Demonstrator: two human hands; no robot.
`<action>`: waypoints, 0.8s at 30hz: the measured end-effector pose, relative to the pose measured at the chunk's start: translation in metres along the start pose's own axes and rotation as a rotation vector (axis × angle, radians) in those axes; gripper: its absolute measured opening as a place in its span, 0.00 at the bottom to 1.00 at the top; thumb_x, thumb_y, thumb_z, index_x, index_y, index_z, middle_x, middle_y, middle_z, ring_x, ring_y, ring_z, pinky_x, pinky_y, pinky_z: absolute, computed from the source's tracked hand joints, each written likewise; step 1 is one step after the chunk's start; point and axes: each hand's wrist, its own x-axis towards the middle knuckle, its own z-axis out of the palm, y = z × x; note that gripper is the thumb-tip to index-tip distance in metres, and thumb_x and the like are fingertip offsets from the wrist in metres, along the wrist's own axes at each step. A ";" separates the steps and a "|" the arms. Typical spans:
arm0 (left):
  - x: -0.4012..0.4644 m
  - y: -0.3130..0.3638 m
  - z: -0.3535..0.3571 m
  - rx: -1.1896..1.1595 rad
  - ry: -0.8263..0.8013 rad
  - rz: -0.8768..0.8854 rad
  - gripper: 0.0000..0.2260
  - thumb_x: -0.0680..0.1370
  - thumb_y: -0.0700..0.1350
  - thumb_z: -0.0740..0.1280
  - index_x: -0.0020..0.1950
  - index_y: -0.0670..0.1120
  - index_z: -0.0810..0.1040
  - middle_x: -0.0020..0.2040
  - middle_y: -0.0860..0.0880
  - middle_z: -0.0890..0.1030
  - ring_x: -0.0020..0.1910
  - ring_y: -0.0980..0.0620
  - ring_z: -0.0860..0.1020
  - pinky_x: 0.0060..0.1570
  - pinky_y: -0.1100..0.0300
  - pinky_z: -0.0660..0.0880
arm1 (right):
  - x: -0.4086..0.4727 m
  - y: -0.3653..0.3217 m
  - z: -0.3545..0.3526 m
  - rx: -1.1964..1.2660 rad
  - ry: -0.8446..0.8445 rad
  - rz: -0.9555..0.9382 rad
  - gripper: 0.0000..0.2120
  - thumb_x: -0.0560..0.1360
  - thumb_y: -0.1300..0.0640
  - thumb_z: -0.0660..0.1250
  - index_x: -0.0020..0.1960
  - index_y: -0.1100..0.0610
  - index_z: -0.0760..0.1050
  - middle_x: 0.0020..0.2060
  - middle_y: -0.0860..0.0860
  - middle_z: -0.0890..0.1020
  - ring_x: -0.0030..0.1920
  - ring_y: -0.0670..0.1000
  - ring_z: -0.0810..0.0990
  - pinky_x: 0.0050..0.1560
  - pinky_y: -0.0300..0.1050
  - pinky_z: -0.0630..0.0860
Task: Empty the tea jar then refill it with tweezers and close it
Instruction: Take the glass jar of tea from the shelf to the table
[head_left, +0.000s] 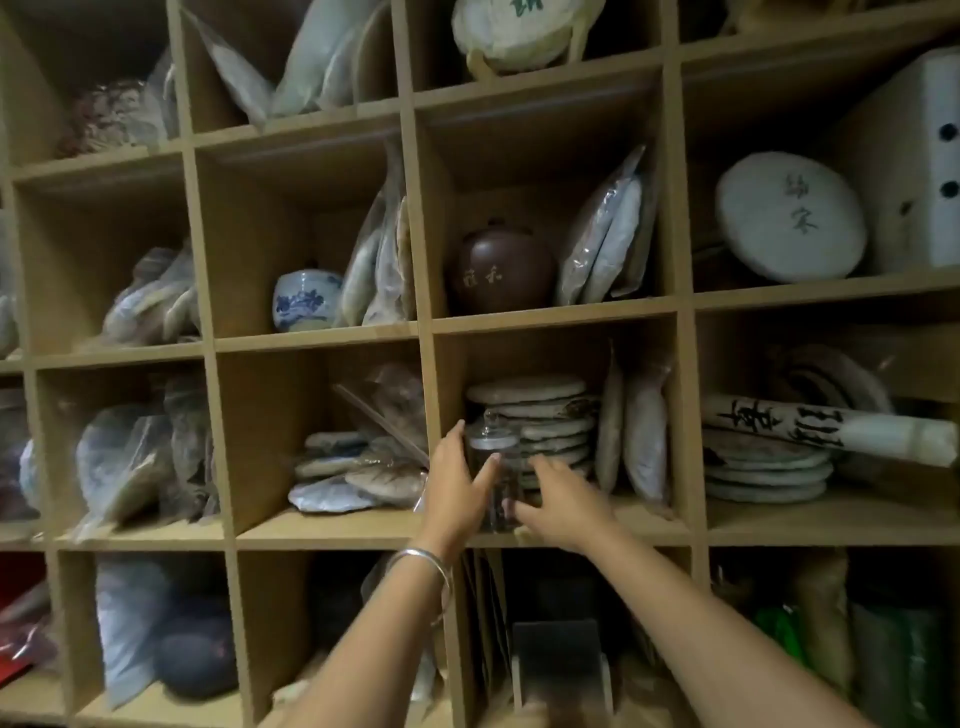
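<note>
Two bare forearms reach up from below, a silver bangle (426, 564) on the left wrist. Left hand (457, 491) and right hand (563, 506) flank a clear glass tea jar (493, 467) with a knobbed glass lid, fingers spread, touching its sides. It stands upright in a wooden cubby shelf (561, 532), before a stack of round tea cakes (545, 415). Its contents are unclear.

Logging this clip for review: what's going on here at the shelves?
A person reaches both hands into a wooden shelf cubby for a clear glass jar with its lid on. The left hand has its fingers against the jar's left side; the right hand is at its lower right. The jar stands in front of a stack of tea cakes, apparently not yet lifted.
</note>
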 end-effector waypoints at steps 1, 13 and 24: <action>0.004 -0.003 0.006 -0.008 0.040 0.006 0.33 0.80 0.52 0.68 0.81 0.46 0.56 0.79 0.47 0.63 0.77 0.50 0.62 0.74 0.54 0.61 | 0.002 -0.001 0.006 0.034 0.020 0.028 0.32 0.71 0.37 0.65 0.69 0.51 0.63 0.65 0.51 0.72 0.61 0.53 0.74 0.48 0.46 0.73; 0.036 -0.034 0.041 -0.198 0.099 -0.169 0.40 0.65 0.70 0.71 0.70 0.50 0.68 0.62 0.55 0.79 0.59 0.55 0.77 0.58 0.56 0.76 | 0.019 0.003 0.042 0.316 0.082 0.161 0.34 0.58 0.29 0.67 0.58 0.45 0.71 0.49 0.42 0.78 0.48 0.45 0.78 0.43 0.44 0.77; 0.039 -0.019 0.030 -0.273 0.007 -0.284 0.51 0.62 0.62 0.80 0.77 0.47 0.61 0.70 0.46 0.73 0.66 0.44 0.74 0.61 0.47 0.76 | 0.007 0.013 0.028 0.518 0.015 0.139 0.38 0.56 0.32 0.75 0.61 0.46 0.71 0.53 0.42 0.79 0.56 0.45 0.77 0.54 0.47 0.78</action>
